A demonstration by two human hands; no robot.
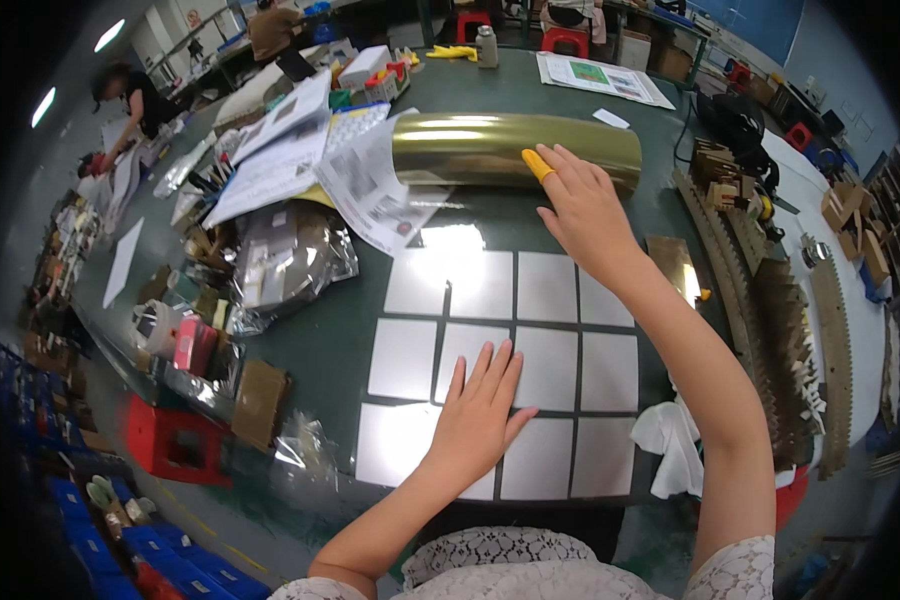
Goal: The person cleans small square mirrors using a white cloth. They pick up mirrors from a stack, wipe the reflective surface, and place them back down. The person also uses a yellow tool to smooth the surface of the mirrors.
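Note:
Several silvery square plates point(547, 368) lie in rows on the green table, with narrow gaps between them. My left hand point(483, 408) rests flat over the middle and front plates, fingers spread, holding nothing. Beyond the rows lies a long shiny gold roll point(470, 148), which looks like film or foil. Reaching to its right part, my right hand point(583, 205) has its fingers stretched out over the roll's near side. A yellow finger cot point(537, 165) covers one finger of that hand. Whether the fingertips press on the roll, I cannot tell.
Printed sheets point(378, 185) overlap the roll's left end, beside a clear plastic bag point(288, 262). A white cloth point(668, 448) lies at the right front edge. Serrated brown strips point(785, 330) stand farther right. A red stool point(175, 440) is at the lower left.

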